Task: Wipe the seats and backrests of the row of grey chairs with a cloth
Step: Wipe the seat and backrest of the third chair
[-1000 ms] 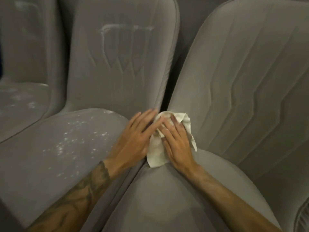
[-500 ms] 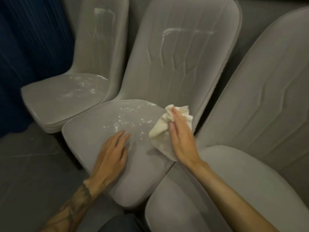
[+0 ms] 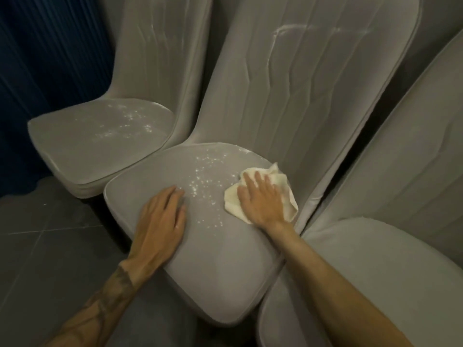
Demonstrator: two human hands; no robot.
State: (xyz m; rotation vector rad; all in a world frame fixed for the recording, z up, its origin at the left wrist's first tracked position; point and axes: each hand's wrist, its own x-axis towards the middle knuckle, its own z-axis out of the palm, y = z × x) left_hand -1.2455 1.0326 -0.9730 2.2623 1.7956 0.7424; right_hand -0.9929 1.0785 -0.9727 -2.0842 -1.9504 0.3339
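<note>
Three grey chairs stand in a row. The middle chair's seat (image 3: 215, 259) carries white specks (image 3: 205, 181), and its backrest (image 3: 300, 96) shows a white smear near the top. My right hand (image 3: 263, 200) presses a cream cloth (image 3: 285, 194) flat on the seat's back right corner, fingers straight. My left hand (image 3: 161, 221) rests flat on the seat's left front part, holding nothing. The left chair (image 3: 100, 144) also has white specks on its seat and faint marks on its backrest. The right chair (image 3: 388, 271) looks free of specks.
A dark blue ribbed wall (image 3: 45, 58) runs behind the left chair. Dark grey floor tiles (image 3: 50, 246) lie at the lower left. The chairs stand close together, their seats nearly touching.
My view swung left from the right chair to the middle one. My right hand carried the cloth onto the middle seat and laid it flat; my left hand let go and moved onto the seat's front.
</note>
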